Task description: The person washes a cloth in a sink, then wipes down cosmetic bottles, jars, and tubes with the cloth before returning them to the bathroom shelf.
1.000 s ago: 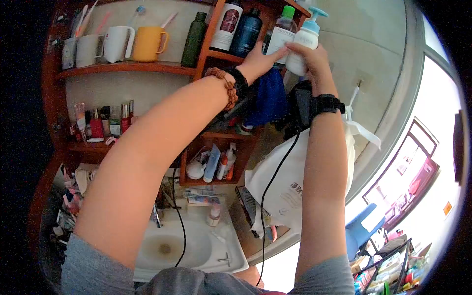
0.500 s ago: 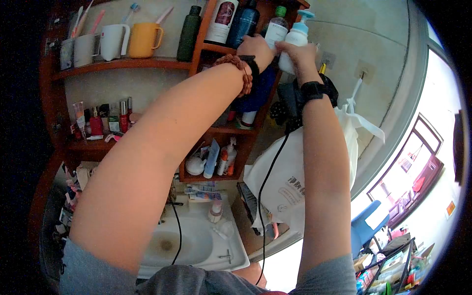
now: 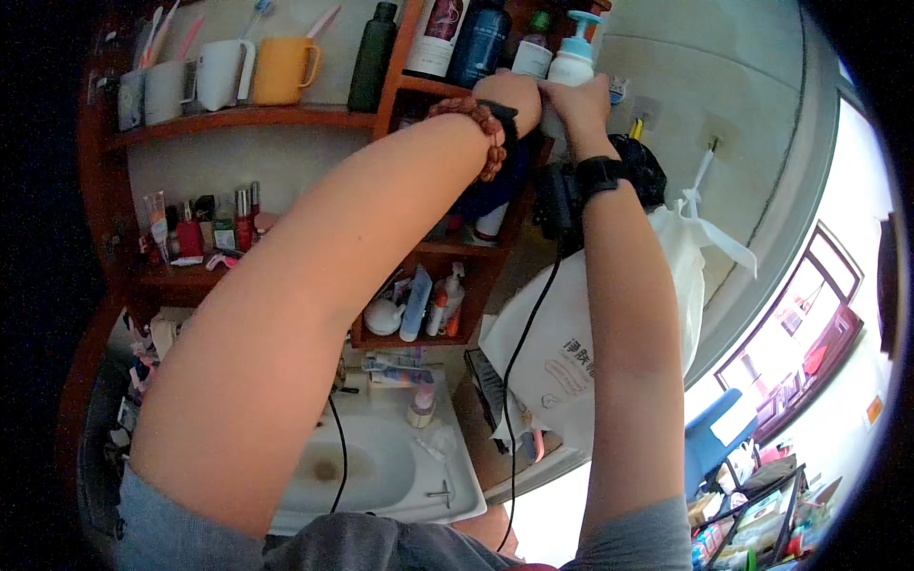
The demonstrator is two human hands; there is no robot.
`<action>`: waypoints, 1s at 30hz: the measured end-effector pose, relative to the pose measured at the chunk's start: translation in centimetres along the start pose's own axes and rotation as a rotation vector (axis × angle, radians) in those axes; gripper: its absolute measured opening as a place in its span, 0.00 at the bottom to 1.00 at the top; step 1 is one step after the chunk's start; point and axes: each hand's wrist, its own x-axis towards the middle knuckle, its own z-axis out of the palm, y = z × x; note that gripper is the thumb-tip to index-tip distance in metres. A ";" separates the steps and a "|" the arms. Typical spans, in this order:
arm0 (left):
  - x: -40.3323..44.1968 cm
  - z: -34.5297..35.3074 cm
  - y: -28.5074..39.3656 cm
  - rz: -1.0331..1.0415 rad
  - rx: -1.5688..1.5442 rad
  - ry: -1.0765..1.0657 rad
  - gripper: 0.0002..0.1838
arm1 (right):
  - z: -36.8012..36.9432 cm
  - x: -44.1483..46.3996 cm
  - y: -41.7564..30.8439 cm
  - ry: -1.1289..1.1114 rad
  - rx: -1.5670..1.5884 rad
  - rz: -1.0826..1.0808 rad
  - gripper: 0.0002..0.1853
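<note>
We handle bottles, far side: right hand (image 3: pixel 577 103) gripping a white, blue-pumped plastic bottle (image 3: pixel 571 68); left hand (image 3: pixel 511 98), hold hidden, beside a clear, green-capped bottle (image 3: pixel 532 59); steadiness seems needed next.

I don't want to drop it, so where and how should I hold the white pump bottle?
Hold the white pump bottle around its body, below the blue pump, probably from its right, where the right hand is. The body looks broad, the pump is narrower and might press down, and the green-capped bottle crowds the left.
</note>
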 end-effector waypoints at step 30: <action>-24.2 -8.6 -5.7 -0.125 -0.711 -0.069 0.16 | 4.2 2.5 -2.3 -0.230 0.071 -0.263 0.45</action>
